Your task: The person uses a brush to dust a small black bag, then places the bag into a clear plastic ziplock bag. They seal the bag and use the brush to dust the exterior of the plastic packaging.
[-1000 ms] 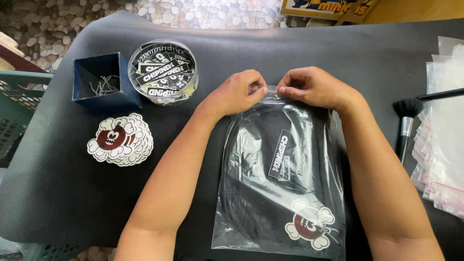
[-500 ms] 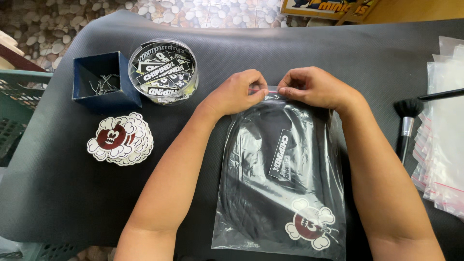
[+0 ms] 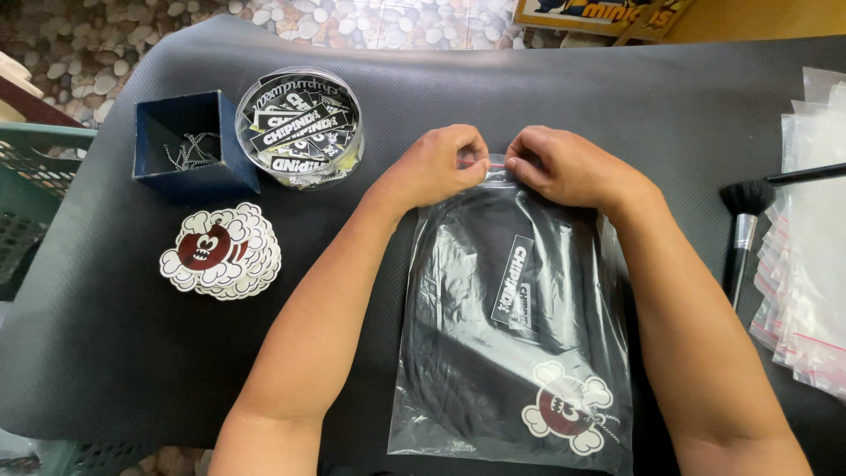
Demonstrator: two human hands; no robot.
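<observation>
A clear plastic zip bag lies on the black mat in front of me, holding a folded black garment with a label sticker and a round cartoon sticker near its lower right corner. My left hand pinches the bag's top edge at the left of its middle. My right hand pinches the same edge just beside it, the fingertips of both hands almost touching.
A round clear tub of black label stickers and a dark blue open box with small chains stand at the far left. A pile of cartoon stickers lies below them. A black brush and a stack of empty zip bags lie right.
Both hands have stayed on the bag's top edge; the fingertips have drawn slightly closer together. The bag has not shifted.
</observation>
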